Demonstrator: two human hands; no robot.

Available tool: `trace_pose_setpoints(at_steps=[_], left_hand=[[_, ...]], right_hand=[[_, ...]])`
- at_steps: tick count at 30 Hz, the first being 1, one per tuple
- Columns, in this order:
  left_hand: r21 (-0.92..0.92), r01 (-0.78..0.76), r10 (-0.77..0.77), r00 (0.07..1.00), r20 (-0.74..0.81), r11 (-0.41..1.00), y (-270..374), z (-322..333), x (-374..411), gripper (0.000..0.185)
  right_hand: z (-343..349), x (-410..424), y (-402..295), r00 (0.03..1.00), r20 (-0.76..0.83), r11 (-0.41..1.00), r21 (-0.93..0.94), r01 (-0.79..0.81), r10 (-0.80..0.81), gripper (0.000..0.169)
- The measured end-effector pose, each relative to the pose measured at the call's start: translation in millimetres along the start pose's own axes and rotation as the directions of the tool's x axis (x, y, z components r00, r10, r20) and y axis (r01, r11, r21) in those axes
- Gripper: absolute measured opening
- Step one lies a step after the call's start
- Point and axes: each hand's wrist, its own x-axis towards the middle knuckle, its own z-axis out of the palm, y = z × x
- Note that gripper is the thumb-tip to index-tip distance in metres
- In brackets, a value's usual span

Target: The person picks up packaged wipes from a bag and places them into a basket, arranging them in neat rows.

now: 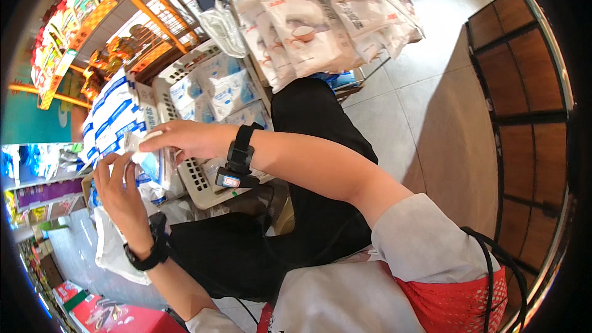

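Note:
A small clear plastic packet with blue and white print [155, 166] is held up in front of stacked white-and-blue bags [115, 106]. My right hand [194, 138] grips it from above, thumb and fingers along its upper edge. At the packet's left side, the fingertips of my left hand [118, 185] pinch its corner; bright glare blurs the exact contact. Under my right wrist stands a white plastic basket [203, 196] with perforated sides. Several similar white-and-blue packets [231, 92] lie inside it, partly hidden by my right hand and wrist.
White printed bags [310, 32] are piled high beyond my knee. Orange-edged shelves [83, 37] with packaged goods rise at the far left. A white plastic bag [111, 245] hangs below my left wrist. Wooden-panelled cabinets [527, 78] line the right. A red box [115, 314] sits at lower left.

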Motion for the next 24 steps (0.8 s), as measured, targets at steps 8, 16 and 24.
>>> trace_pose_setpoints(at_steps=[8,16,24], left_hand=[[-0.829,0.45,-0.435,0.707,0.557,-0.33,5,106,2,0.056],[-0.773,0.402,-0.44,0.652,0.618,-0.491,-37,117,-5,0.047],[-0.766,0.478,-0.405,0.657,0.636,-0.429,-24,107,-36,0.047]], right_hand=[[-20,6,11,0.908,-0.388,0.987,-0.09,0.132,-0.157,0.061],[-9,41,41,0.905,-0.368,0.958,-0.26,0.121,-0.214,0.063],[-2,16,31,0.961,-0.27,0.82,-0.563,-0.103,-0.065,0.061]])
